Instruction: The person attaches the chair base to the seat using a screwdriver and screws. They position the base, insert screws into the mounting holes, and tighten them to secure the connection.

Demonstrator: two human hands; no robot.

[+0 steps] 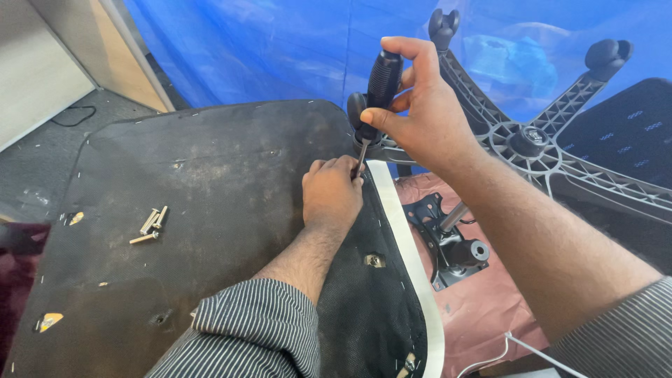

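Over the upturned seat (210,210), right hand (420,119) grips a screwdriver (381,87); left hand's (330,196) fingers pinch its tip.

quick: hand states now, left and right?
Left hand: closed, fingers curled at the screwdriver tip on the seat underside.
Right hand: closed, gripping the screwdriver handle.

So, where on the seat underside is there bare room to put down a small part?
The middle of the seat underside, between the loose bolts and the left hand, is bare. So is its far part. It is crowded at the right edge, where both hands meet around the screwdriver.
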